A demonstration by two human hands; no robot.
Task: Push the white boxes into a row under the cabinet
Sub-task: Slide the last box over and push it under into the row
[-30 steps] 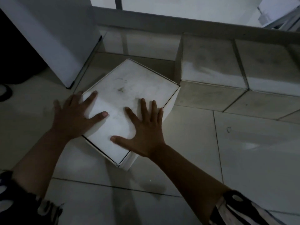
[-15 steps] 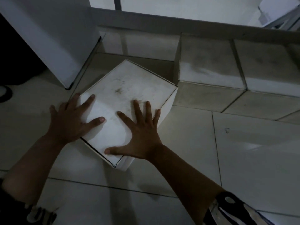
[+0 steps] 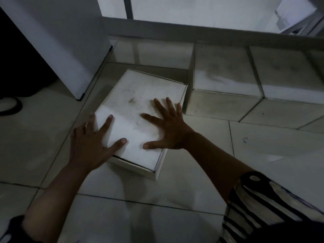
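Observation:
A white box [image 3: 138,109] lies on the tiled floor, its far right corner almost touching a second white box [image 3: 222,74]. A third white box [image 3: 284,72] stands to the right of that one, side by side with it under the cabinet's lower edge [image 3: 210,34]. My left hand [image 3: 93,139] lies flat with spread fingers on the near left part of the first box's lid, partly over its left edge. My right hand [image 3: 166,127] presses flat on the lid's right half, fingers spread and pointing away from me.
A white upright panel [image 3: 61,41] stands at the left, its bottom corner near the box. A dark sandal [image 3: 10,106] lies at the far left edge. Pale floor tiles [image 3: 263,155] stretch to the right and toward me.
The box has turned clockwise under both hands, from a diamond angle to nearly square with the row, and its far right corner has come close to the second box.

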